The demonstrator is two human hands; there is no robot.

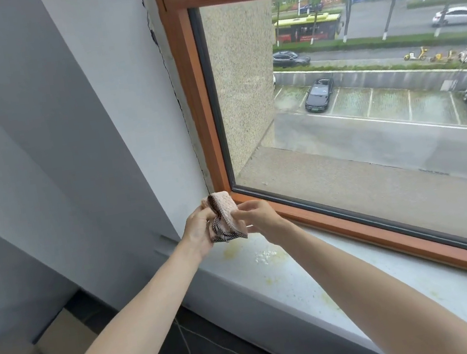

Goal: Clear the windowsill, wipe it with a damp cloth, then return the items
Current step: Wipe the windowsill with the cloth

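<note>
Head view shows the left hand point(200, 229) and right hand point(257, 214) raised together above the windowsill's point(315, 273) left end, fingers of both grasping a folded pink cloth point(227, 216) with a dark edge, while yellowish stains point(269, 257) mark the pale sill beside the wooden window frame point(353, 229).

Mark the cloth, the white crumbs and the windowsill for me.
cloth point(226, 208): head view, pink folded face.
white crumbs point(264, 257): head view, middle of the patch.
windowsill point(391, 283): head view, bare grey top.
</note>
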